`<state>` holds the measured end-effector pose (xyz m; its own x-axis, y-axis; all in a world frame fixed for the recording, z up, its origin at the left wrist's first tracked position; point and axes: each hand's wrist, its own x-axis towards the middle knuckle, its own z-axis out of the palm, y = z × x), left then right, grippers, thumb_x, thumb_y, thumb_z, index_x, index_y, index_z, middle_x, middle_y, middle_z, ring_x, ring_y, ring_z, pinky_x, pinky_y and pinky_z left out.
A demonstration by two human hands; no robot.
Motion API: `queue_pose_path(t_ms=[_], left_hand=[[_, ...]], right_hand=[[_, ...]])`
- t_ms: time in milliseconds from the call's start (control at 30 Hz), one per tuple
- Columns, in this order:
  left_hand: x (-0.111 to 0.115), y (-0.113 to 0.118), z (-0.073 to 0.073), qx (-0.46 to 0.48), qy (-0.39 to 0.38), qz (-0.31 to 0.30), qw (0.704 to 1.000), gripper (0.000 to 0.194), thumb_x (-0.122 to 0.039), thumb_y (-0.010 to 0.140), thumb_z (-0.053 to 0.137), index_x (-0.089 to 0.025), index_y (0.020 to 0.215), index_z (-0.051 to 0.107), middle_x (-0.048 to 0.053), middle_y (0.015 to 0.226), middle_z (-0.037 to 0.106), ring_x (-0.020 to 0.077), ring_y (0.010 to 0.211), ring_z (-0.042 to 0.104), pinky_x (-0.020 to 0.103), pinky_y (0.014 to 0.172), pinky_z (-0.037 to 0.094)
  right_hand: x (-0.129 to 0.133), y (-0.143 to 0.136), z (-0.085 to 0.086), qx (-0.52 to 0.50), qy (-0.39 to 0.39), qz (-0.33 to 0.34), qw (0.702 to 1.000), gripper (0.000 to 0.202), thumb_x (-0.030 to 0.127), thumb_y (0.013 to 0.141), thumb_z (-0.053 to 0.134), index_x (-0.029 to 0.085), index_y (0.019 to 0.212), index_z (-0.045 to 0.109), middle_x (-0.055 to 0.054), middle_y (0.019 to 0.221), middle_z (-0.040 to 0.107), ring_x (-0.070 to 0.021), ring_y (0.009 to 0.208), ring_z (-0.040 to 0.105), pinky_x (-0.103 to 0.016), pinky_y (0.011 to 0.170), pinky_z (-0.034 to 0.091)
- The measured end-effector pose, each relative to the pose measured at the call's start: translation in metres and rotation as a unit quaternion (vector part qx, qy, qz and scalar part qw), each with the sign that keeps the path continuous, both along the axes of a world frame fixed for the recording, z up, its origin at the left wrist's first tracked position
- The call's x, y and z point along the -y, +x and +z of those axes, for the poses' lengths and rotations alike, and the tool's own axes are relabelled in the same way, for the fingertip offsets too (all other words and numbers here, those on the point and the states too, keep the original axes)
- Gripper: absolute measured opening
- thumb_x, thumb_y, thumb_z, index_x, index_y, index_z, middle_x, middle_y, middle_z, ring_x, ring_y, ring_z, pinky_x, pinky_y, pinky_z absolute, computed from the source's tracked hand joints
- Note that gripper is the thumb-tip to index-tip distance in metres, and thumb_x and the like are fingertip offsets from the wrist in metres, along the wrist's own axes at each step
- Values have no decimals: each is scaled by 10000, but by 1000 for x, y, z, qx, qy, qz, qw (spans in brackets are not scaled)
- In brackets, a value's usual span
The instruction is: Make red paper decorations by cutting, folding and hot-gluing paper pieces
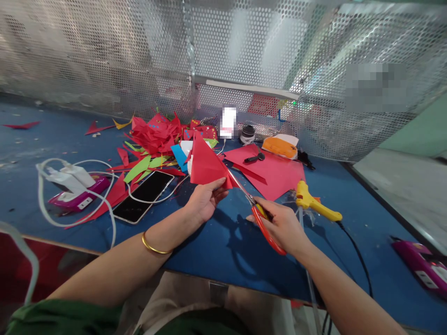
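Between thumb and fingers, my left hand [206,200] grips a folded piece of red paper [206,160] by its lower right corner, raised above the blue table. My right hand [281,223] is closed around the red and yellow handles of a pair of scissors [267,232]. The scissor blades point up and left, and they lie at the right edge of the red paper. Whether they are cutting into it I cannot tell. Behind the scissors a larger sheet of red paper [279,179] lies flat, with a small black tool [254,158] on it.
Red and green paper scraps [157,132] are heaped at the back left. A smartphone [145,197] and a purple power strip [82,193] with white cables lie left. On the right are a yellow glue gun [316,202] and another purple strip [419,265]. Perforated metal mesh [244,51] closes the back.
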<state>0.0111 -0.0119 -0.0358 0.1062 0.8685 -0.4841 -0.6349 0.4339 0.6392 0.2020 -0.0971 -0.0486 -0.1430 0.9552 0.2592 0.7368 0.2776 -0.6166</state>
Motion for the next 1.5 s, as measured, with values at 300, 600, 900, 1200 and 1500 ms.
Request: queue_pose_path(t_ms=[300, 600, 900, 1200, 1500], left_hand=[[-1, -1, -1, -10, 14, -6, 1000, 99, -7, 800, 683, -83, 736, 684, 39, 595, 680, 106, 464, 628, 199, 470, 533], [-3, -3, 1, -17, 29, 5, 999, 90, -1, 796, 673, -82, 757, 680, 34, 620, 691, 105, 469, 625, 204, 476, 526], [-3, -5, 4, -12, 52, 19, 998, 60, -39, 776, 706, -94, 778, 683, 31, 620, 686, 103, 446, 604, 210, 442, 518], [-2, -5, 1, -16, 58, 3, 998, 72, -39, 738, 741, -83, 746, 684, 33, 611, 679, 112, 436, 608, 226, 448, 540], [-1, -2, 2, -11, 44, 3, 999, 63, -30, 793, 690, -91, 792, 674, 15, 609, 667, 102, 441, 602, 224, 458, 544]], right_hand=[[-1, 1, -3, 12, 15, -3, 1000, 293, 439, 872, 633, 231, 1063, 710, -19, 850, 744, -178, 742, 670, -254, 678, 510], [-5, 7, -2, -94, -9, -102, 990, 409, 489, 825, 663, 172, 1080, 702, 16, 704, 638, -152, 636, 577, -244, 606, 466], [-9, 6, -6, -148, -68, -52, 985, 541, 551, 738, 714, 183, 1127, 639, 6, 741, 597, -164, 661, 550, -289, 648, 485], [0, -11, 1, -34, -42, -32, 998, 544, 495, 803, 681, 193, 1249, 607, -55, 959, 709, -208, 826, 657, -326, 764, 523], [4, -13, 1, 79, 37, -80, 993, 479, 492, 836, 633, 201, 1217, 639, -102, 1063, 734, -251, 901, 704, -329, 726, 533]])
